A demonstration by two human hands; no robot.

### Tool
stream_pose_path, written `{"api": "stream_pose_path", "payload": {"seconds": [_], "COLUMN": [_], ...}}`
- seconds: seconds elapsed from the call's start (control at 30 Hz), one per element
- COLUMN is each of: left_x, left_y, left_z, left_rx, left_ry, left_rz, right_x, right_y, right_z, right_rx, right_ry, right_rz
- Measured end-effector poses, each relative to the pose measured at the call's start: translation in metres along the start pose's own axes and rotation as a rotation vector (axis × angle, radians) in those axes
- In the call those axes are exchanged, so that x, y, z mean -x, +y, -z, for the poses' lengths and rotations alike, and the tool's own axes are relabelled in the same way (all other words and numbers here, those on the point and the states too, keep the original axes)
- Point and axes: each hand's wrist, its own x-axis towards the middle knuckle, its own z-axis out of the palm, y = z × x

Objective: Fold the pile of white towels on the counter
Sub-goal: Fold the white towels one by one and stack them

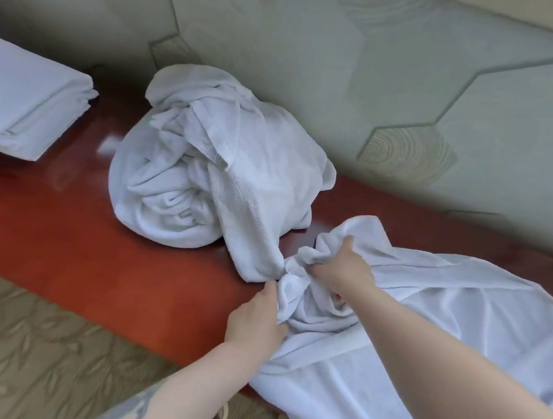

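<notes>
Soft, even daylight, moderately bright, with a cool cast on the white cloth. Pale glare patches lie on the glossy red counter (67,247) near the folded stack (21,104). Shadows are faint and diffuse, darkest under the crumpled pile (211,167) and in the top-left corner of the wall (420,88). Overall sharpness is low; the carpet (10,351) shows motion smear. Wide-angle bending curves the counter edge and stretches the forearms at the bottom of the view.
</notes>
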Motion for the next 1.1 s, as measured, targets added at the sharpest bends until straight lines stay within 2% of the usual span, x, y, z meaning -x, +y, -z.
{"api": "stream_pose_path", "payload": {"seconds": [0.07, 0.13, 0.17, 0.23, 0.3, 0.43, 0.57, 0.7, 0.8, 0.87, 0.93, 1.0, 1.1], "left_x": [-0.004, -0.005, -0.005, -0.005, -0.004, -0.007, -0.015, -0.024, -0.029, -0.033, -0.037, -0.041, -0.041], "left_y": [-0.004, -0.010, -0.011, -0.008, 0.000, 0.013, 0.002, -0.019, -0.032, -0.041, -0.053, -0.068, -0.082], "left_z": [0.012, 0.024, 0.030, 0.043, 0.056, 0.083, 0.114, 0.146, 0.165, 0.172, 0.168, 0.158, 0.144], "left_rx": [0.159, 0.438, 0.531, 0.695, 0.845, 1.049, 1.146, 1.175, 1.173, 1.175, 1.199, 1.198, 1.153], "left_ry": [-0.013, 0.023, 0.078, 0.240, 0.401, 0.593, 0.705, 0.876, 1.009, 1.062, 1.051, 0.966, 0.845], "left_rz": [0.031, 0.056, 0.054, 0.056, 0.057, 0.030, 0.072, 0.133, 0.127, 0.151, 0.232, 0.341, 0.434], "right_x": [-0.009, -0.018, -0.021, -0.025, -0.031, -0.028, -0.012, -0.007, -0.003, 0.001, 0.004, -0.001, -0.002], "right_y": [-0.010, -0.021, -0.027, -0.046, -0.074, -0.151, -0.215, -0.251, -0.272, -0.283, -0.287, -0.280, -0.261], "right_z": [-0.002, 0.010, 0.019, 0.046, 0.075, 0.125, 0.140, 0.137, 0.136, 0.131, 0.119, 0.101, 0.078], "right_rx": [-0.136, -0.437, -0.578, -0.669, -0.696, -0.944, -0.990, -1.024, -1.174, -1.130, -0.933, -0.753, -0.709], "right_ry": [-0.035, -0.043, 0.005, 0.191, 0.269, 0.090, -0.061, -0.196, -0.292, -0.296, -0.205, -0.148, -0.123], "right_rz": [-0.020, -0.057, -0.038, 0.124, 0.268, 0.311, 0.495, 0.566, 0.631, 0.669, 0.637, 0.565, 0.525]}}
